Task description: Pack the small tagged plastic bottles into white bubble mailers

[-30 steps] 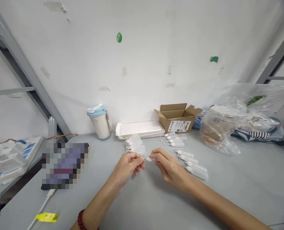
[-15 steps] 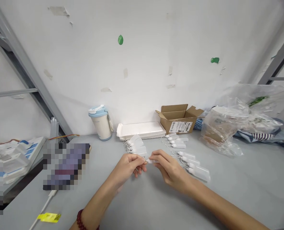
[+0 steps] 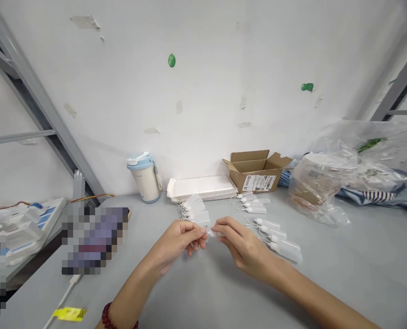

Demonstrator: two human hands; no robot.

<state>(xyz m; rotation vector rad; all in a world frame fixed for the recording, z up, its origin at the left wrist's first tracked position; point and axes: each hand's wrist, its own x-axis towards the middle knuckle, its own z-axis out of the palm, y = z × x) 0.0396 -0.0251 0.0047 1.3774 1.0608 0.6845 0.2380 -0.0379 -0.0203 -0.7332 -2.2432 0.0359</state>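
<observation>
Watching remotely, I see the right hand [image 3: 240, 241] pinching a small pale bottle [image 3: 217, 234], its tip toward the left hand [image 3: 180, 238] — fingertips together there, hold unclear to me. Probably light, slick, squeezable — best gripped around its body.

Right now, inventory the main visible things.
small bottles: at least eight, translucent, near hands
cup: one, cream and blue, back left
flat stack: one, white, back centre
cardboard box: one, brown, right of stack
plastic bags: count unclear, transparent, back right
cloth: count unclear, blue, back right
pixelated device: one, dark, left
cable: one, white, front left
tag: one, yellow, on cable
table: one, grey, underneath
left hand: one, bare, centre left
right hand: one, bare, centre, holding bottle
</observation>
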